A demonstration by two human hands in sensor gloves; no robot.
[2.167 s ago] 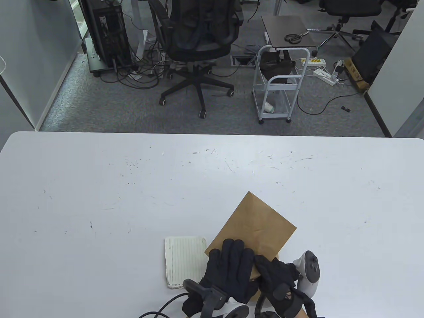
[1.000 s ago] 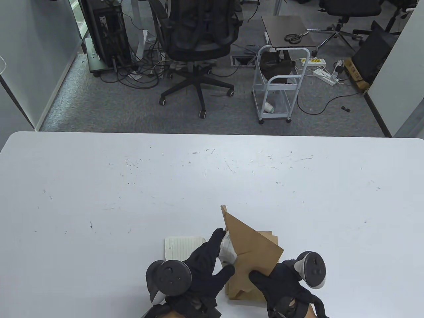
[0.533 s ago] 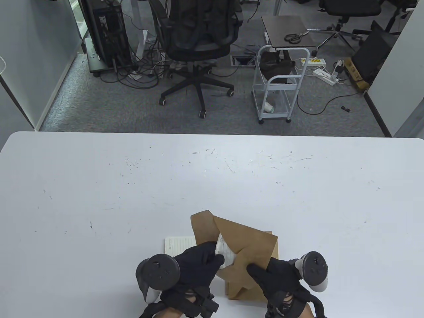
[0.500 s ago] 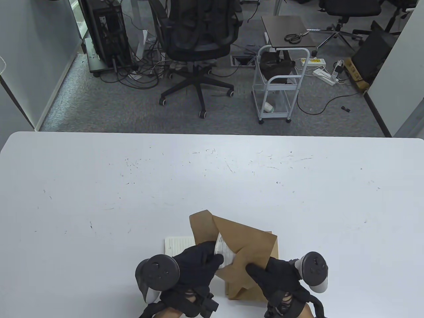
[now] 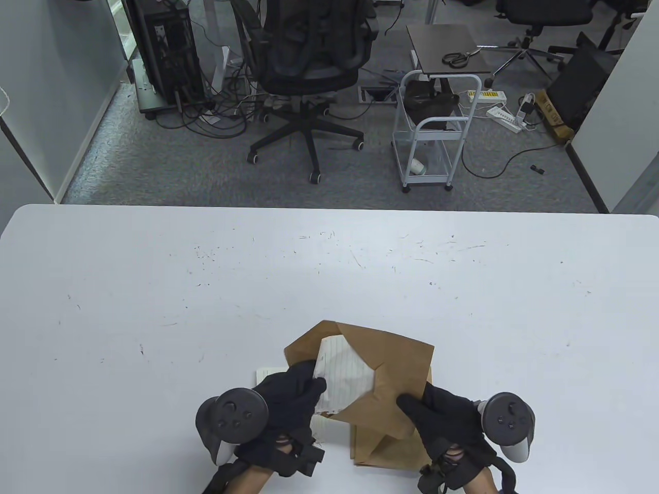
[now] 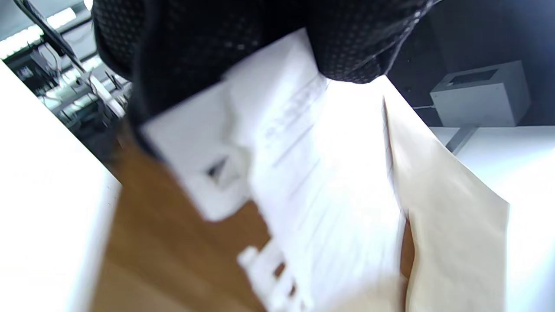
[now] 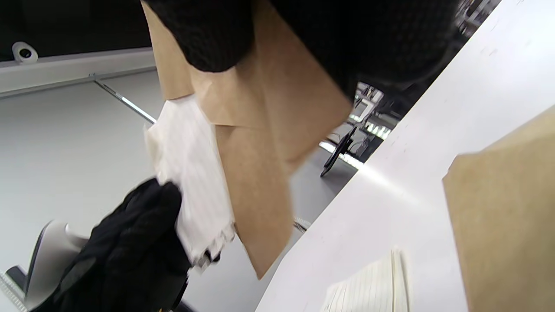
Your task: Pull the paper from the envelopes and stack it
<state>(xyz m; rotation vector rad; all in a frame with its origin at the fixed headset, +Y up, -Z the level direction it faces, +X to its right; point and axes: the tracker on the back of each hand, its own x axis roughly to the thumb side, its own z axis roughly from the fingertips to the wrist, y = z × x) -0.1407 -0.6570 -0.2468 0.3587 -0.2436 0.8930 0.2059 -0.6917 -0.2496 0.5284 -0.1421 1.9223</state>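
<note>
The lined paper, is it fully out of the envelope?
Partly out: the lined paper protrudes from the held envelope, gripped by the left hand.

Left hand gripping lined paper partly out of brown envelope, right hand holding envelope's near edge, more envelopes beneath on white bench.

Black knit-gloved hands, round grey trackers

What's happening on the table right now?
The right hand holds a brown paper envelope up off the white table, while the left hand grips a lined white sheet that is partway out of it. More brown envelopes lie underneath, and another lined sheet lies flat beside them.
</note>
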